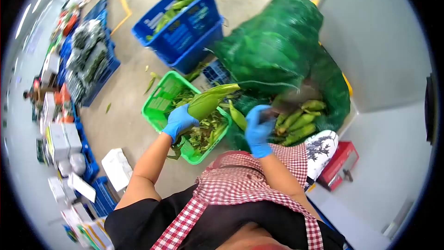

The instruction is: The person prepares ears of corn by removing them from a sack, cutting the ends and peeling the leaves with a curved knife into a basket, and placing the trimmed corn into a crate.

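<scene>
My left hand (pixel 181 121), in a blue glove, is wrapped round the lower part of an ear of corn (pixel 206 103) in its green husk. The ear points up and to the right, above a green crate (pixel 196 159) with loose husk leaves and trimmings in it. My right hand (pixel 259 132), also gloved in blue, is closed on a dark thing smeared by motion, whose kind I cannot make out. Just beyond that hand, more ears of corn (pixel 301 122) lie in an open green mesh sack (pixel 335 95).
A full green mesh sack (pixel 277 37) bulges behind the open one. Stacked blue crates (pixel 185 30) hold more corn at the back. To the right are a red box (pixel 339 165) and a grey wall (pixel 379 41). Loaded blue pallets (pixel 99 83) line the left side.
</scene>
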Demonstrator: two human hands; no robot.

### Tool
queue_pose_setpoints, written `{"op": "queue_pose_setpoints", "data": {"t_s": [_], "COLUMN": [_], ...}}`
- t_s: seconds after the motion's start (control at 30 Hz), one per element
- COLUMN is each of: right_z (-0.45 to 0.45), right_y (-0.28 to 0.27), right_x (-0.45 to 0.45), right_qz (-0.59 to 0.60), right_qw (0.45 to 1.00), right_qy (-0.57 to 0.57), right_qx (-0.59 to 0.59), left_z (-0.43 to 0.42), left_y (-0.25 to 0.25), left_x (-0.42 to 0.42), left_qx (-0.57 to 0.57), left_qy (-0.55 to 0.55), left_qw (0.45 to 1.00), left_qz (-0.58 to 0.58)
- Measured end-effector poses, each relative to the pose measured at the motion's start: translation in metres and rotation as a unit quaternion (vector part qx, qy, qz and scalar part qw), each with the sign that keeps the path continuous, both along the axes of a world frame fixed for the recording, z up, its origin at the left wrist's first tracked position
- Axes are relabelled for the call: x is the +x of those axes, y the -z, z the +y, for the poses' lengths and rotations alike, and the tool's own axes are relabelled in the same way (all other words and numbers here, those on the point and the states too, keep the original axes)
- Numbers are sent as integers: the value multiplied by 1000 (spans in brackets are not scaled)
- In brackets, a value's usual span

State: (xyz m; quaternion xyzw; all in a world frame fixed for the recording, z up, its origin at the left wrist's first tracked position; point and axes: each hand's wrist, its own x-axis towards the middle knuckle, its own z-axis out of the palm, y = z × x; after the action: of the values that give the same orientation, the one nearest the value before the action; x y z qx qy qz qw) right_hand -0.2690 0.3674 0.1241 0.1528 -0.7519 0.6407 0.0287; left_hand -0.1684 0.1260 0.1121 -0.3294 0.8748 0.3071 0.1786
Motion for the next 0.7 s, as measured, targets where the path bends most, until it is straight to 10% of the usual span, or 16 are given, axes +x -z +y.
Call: {"op": "queue_pose_setpoints", "data": {"t_s": [0.03,0.1,0.23,0.5,0.6,0.7], "right_z": [-19,-41,-59,-109,-111,-122], "right_y": [24,96,72,-13,33,-48], "right_x": [21,39,56,39,22,40], "right_qz": [-16,-212,-110,40,-4,-30], "right_qw": [992,802,798,802,814,923], "right_qy": [-47,-321,-386,-379,-425,-330], "right_qx": [118,458,448,459,396,197], "left_z": [-12,-31,-38,-43,-61,-62], "left_y": [-8,-15,34,-36,-25,-16], "left_x": [17,55,154,157,153,155], "left_qx": [1,45,259,392,258,99], "left_qy": [-28,-73,-242,-374,-304,-273], "left_qw": [1000,994,928,790,883,946], "left_qz": [-3,-63,118,287,246,142]}}
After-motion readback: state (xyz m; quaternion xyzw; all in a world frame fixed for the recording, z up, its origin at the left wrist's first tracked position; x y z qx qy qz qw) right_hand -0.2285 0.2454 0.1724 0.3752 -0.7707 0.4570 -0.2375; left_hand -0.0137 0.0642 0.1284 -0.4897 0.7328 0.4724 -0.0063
